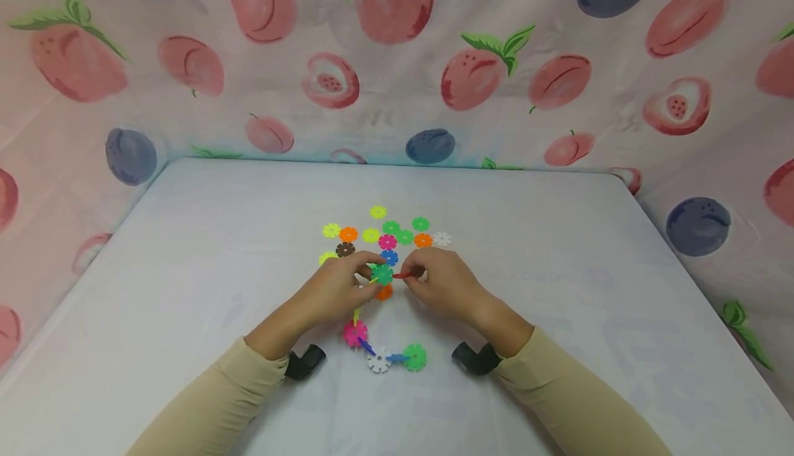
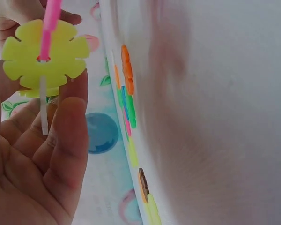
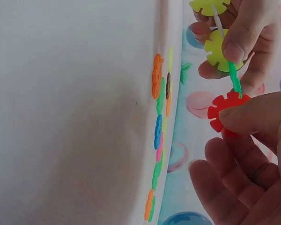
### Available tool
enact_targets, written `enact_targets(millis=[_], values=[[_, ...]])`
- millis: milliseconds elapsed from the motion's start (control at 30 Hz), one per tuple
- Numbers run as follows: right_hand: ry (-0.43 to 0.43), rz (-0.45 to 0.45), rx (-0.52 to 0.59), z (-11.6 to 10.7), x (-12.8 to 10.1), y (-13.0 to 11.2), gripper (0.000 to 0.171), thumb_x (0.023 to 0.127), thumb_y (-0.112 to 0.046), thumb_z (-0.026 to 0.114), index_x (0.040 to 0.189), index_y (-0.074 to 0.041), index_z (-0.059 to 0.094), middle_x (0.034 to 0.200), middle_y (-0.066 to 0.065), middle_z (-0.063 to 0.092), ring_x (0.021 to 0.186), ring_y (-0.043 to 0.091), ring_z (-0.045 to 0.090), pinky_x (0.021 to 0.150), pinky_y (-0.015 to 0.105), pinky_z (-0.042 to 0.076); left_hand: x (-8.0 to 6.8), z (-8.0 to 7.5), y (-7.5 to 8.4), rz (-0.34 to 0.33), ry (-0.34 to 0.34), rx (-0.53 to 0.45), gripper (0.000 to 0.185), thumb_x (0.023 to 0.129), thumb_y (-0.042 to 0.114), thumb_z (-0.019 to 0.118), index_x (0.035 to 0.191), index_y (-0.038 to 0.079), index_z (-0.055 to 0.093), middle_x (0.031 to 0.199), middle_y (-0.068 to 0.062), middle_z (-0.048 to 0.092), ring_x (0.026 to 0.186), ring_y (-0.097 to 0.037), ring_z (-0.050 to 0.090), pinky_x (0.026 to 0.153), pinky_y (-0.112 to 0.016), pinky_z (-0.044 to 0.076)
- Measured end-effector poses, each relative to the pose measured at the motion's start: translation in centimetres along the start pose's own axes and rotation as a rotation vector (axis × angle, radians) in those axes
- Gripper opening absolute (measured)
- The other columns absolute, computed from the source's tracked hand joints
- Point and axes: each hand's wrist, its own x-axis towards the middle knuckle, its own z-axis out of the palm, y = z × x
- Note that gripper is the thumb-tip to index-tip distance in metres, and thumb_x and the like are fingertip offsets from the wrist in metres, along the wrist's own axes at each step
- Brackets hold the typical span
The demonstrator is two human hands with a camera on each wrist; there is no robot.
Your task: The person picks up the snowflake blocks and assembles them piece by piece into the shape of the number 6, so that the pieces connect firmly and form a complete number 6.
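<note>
My left hand [image 1: 335, 287] holds a chain of slotted plastic flower discs, its thumb and fingers pinching a yellow disc [image 3: 217, 50]. Joined to that is a green disc [image 1: 382, 274], seen edge-on in the right wrist view. Between thumb and index finger, my right hand [image 1: 443, 280] pinches a red disc [image 3: 218, 110], whose rim meets the green disc's edge; how deep the slots sit is unclear. The chain hangs toward me through a pink disc [image 1: 355, 333], a white disc [image 1: 380, 359], a blue disc [image 1: 397, 358] and another green disc [image 1: 415, 357].
Loose discs lie beyond my hands on the white table [image 1: 558, 270], among them a brown disc [image 1: 344, 249], a blue disc [image 1: 389, 257] and a white disc [image 1: 442, 239]. An orange disc [image 1: 384, 292] lies just below my left fingers. Fruit-print cloth [image 1: 384, 111] hangs behind.
</note>
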Motion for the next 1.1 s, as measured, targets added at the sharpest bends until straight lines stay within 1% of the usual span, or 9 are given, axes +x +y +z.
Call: enact_targets(millis=[100,267,400,500,600,667,833,1000,1100], values=[[-0.007,0.006,-0.005,-0.02,-0.01,-0.04,0.006,0.089,-0.005,0.073,0.091,-0.01,0.071,0.087,-0.003,0.068,0.086,0.016,0.063,0.078,0.032,0.052,0.13,0.04,0.11,0.008,-0.001,0.013,0.039,0.093,0.015,0.07,0.132,0.013,0.063,0.105,-0.005,0.069,0.075,-0.012,0.064,0.065,-0.027,0.053],[0.007,-0.033,0.017,0.02,-0.04,-0.03,0.007,0.088,-0.002,0.072,0.092,-0.008,0.071,0.088,-0.002,0.068,0.086,0.016,0.063,0.078,0.031,0.053,0.29,0.1,0.13,0.02,-0.006,0.024,0.039,0.093,0.013,0.07,0.131,0.011,0.064,0.104,-0.005,0.07,0.072,-0.011,0.064,0.063,-0.028,0.053],[0.023,-0.062,0.033,0.09,-0.05,-0.08,0.008,0.089,-0.002,0.072,0.094,-0.007,0.071,0.088,0.0,0.068,0.084,0.016,0.063,0.075,0.029,0.054,0.31,0.12,0.16,0.021,0.012,0.055,0.039,0.093,0.014,0.07,0.131,0.011,0.065,0.101,-0.003,0.07,0.08,-0.013,0.065,0.066,-0.028,0.053],[0.024,-0.055,0.041,0.16,-0.06,-0.18,0.008,0.089,-0.002,0.071,0.095,-0.007,0.071,0.087,-0.001,0.068,0.083,0.016,0.062,0.073,0.028,0.054,0.28,0.13,0.27,0.031,0.028,0.074,0.039,0.092,0.014,0.071,0.131,0.01,0.066,0.097,0.0,0.071,0.088,-0.015,0.066,0.069,-0.027,0.053],[0.032,-0.046,0.04,0.28,-0.06,-0.21,0.007,0.089,-0.001,0.071,0.093,-0.007,0.072,0.086,-0.001,0.068,0.081,0.016,0.061,0.074,0.028,0.054,0.23,0.1,0.43,0.047,0.035,0.076,0.04,0.091,0.012,0.072,0.13,0.007,0.067,0.093,0.001,0.07,0.088,-0.016,0.066,0.068,-0.026,0.053],[0.044,-0.052,0.024,0.36,-0.04,-0.18,0.007,0.088,-0.002,0.073,0.092,-0.007,0.073,0.085,-0.001,0.068,0.079,0.015,0.061,0.074,0.029,0.054,0.21,0.06,0.55,0.068,0.039,0.081,0.04,0.09,0.011,0.072,0.129,0.005,0.067,0.09,0.002,0.07,0.085,-0.015,0.066,0.065,-0.025,0.052],[0.083,-0.104,-0.024,0.47,-0.02,-0.08,0.005,0.087,-0.003,0.075,0.091,-0.007,0.075,0.083,-0.001,0.07,0.076,0.014,0.062,0.072,0.027,0.053,0.17,-0.05,0.69,0.128,0.05,0.108,0.039,0.09,0.007,0.072,0.127,-0.001,0.067,0.086,0.001,0.07,0.075,-0.012,0.063,0.06,-0.023,0.049],[0.116,-0.149,-0.021,0.42,-0.18,-0.01,0.005,0.087,-0.002,0.075,0.09,-0.006,0.076,0.083,0.0,0.071,0.076,0.015,0.064,0.071,0.027,0.054,0.17,0.06,0.66,0.13,0.051,0.088,0.039,0.091,0.008,0.073,0.128,-0.001,0.066,0.087,0.0,0.071,0.082,-0.015,0.066,0.061,-0.022,0.051],[0.147,-0.167,-0.003,0.47,-0.26,0.07,0.006,0.087,-0.001,0.075,0.09,-0.005,0.076,0.083,0.0,0.072,0.077,0.016,0.065,0.072,0.027,0.055,0.15,0.2,0.47,0.128,0.072,0.076,0.04,0.09,0.009,0.073,0.128,0.0,0.066,0.087,0.0,0.071,0.083,-0.017,0.066,0.06,-0.023,0.051]])
